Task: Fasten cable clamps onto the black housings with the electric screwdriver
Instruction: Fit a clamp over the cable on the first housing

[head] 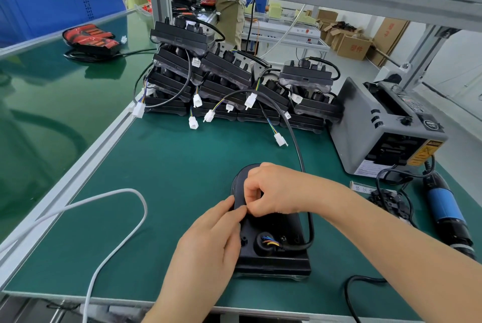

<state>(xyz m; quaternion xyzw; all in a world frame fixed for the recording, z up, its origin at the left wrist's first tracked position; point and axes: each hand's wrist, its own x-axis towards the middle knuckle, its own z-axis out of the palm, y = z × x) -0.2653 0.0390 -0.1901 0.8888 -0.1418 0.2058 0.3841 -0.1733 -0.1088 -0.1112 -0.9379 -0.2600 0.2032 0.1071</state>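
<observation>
Placing step: left hand point(208, 242), fingers straight, steadies the housing point(276, 261); right hand point(273, 189) pinches a presumed clamp. Next, fetch the screwdriver point(443, 205) at 3 o'clock.

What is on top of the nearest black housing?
The left hand rests on the housing; the right hand curls over its far end. A black cable with coloured wires enters a port. What, if anything, the right fingers pinch is covered.

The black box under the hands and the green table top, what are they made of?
The black housing looks like hard moulded plastic: matt, with neat moulded edges and screw holes. The green mat looks like smooth rubber or vinyl, even in colour and mostly matt; which of the two is unclear.
</observation>
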